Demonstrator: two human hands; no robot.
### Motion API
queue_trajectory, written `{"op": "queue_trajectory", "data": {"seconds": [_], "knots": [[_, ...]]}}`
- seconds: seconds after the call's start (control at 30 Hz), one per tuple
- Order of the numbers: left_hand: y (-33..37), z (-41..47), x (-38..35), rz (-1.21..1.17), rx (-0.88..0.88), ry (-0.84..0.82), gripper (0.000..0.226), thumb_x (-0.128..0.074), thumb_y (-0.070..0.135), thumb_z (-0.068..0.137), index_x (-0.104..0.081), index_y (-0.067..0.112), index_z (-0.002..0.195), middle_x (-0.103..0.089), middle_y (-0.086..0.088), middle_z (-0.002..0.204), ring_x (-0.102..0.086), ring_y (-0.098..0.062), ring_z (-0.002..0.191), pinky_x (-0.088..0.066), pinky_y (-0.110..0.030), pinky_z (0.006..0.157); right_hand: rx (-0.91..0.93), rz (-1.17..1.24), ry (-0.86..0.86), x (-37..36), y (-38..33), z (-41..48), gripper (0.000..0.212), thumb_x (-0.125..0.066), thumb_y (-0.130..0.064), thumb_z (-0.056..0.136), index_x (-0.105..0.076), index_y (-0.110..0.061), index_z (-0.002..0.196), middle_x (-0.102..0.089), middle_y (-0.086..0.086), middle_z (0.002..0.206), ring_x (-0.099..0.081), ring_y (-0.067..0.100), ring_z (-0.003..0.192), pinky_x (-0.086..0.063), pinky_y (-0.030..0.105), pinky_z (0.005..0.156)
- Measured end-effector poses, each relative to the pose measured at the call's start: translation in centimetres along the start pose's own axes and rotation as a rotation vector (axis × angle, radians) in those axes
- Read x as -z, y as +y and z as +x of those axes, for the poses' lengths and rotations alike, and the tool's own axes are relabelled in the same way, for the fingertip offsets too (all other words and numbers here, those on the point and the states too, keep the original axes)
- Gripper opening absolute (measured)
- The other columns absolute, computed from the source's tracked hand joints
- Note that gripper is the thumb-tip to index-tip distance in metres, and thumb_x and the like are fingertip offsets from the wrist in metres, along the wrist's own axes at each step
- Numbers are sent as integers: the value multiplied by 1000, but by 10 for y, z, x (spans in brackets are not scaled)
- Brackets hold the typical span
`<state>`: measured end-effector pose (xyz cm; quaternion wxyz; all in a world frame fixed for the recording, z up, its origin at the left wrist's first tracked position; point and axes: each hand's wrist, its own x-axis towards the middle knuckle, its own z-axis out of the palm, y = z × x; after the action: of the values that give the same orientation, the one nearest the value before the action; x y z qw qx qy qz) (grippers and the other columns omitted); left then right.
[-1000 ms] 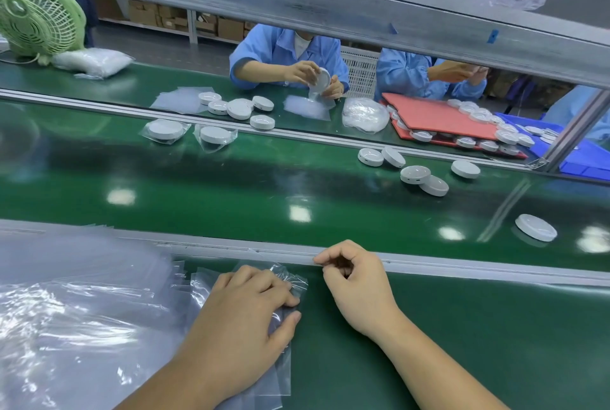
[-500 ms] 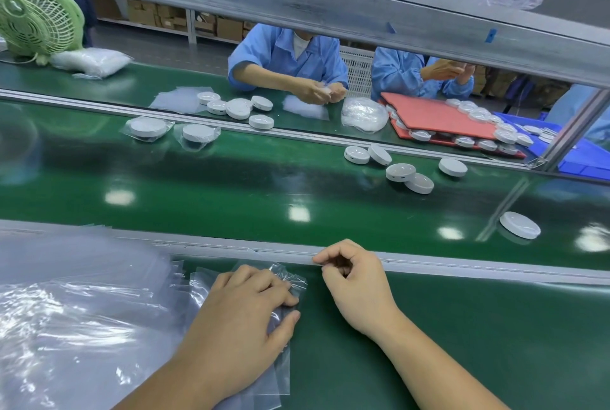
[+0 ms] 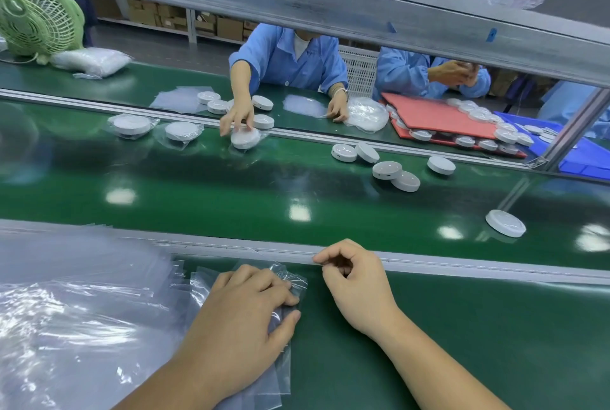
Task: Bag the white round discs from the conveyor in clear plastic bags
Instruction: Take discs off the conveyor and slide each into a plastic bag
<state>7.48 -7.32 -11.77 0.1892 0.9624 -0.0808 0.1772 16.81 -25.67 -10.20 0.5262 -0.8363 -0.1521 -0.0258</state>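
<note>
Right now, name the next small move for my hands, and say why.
Probably reach the right hand over the rail to the nearest white disc: that hand is curled and empty, while the left hand pinches a clear bag.

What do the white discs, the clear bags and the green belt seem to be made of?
The white discs look like hard plastic, smooth and satin, with a moulded rim. The clear bags are thin glossy plastic film: they wrinkle and show the surface beneath. The green belt is probably PVC or rubber, glossy: it reflects bright lights.
</note>
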Motion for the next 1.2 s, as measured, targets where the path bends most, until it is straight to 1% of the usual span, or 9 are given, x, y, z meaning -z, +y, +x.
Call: {"op": "queue_trajectory", "data": {"seconds": [0.1, 0.57, 0.77, 0.87, 1.07, 1.2], "knots": [[0, 0, -1, -3, 5, -6, 30, -45, 60, 90, -69, 45, 99, -58, 32, 101, -49, 1, 102, -39, -27, 89, -2, 7, -1, 0, 0, 0, 45, -60, 7, 85, -73, -35, 76, -70, -14, 88, -59, 2, 70, -43, 11, 66], [0, 0, -1, -3, 6, 1, 27, -47, 59, 90, -69, 45, 97, -58, 33, 101, -49, 1, 101, -39, -26, 87, -4, -1, -4, 0, 0, 0, 47, -58, 7, 85, -73, -36, 76, -70, -16, 89, -60, 1, 72, -43, 10, 67], [0, 0, -1, -11, 4, -5, 29, -46, 59, 90, -69, 45, 98, -58, 33, 101, -49, 2, 102, -40, -27, 89, -1, 0, -10, -1, -1, -1, 44, -59, 6, 86, -74, -35, 78, -70, -15, 88, -60, 3, 73, -44, 11, 67], [-1, 0, -1, -11, 7, -14, 30, -44, 60, 90, -68, 45, 100, -57, 33, 102, -48, 2, 103, -38, -26, 89, 0, -2, -10, -1, -1, -1, 44, -59, 6, 86, -74, -35, 78, -70, -15, 89, -61, 3, 73, -44, 11, 67], [-1, 1, -2, -20, 12, -25, 32, -44, 60, 90, -69, 44, 101, -57, 32, 104, -48, 1, 105, -38, -27, 92, 11, 1, -5, 0, -1, -1, 46, -58, 8, 86, -73, -35, 78, -69, -17, 90, -62, 4, 75, -45, 11, 68], [-1, 0, -2, -19, 13, -26, 31, -44, 60, 90, -69, 45, 101, -57, 32, 104, -49, 1, 104, -38, -27, 91, 9, -1, -6, 0, 0, -1, 46, -58, 7, 86, -73, -35, 77, -69, -15, 90, -61, 5, 73, -44, 11, 67]]}}
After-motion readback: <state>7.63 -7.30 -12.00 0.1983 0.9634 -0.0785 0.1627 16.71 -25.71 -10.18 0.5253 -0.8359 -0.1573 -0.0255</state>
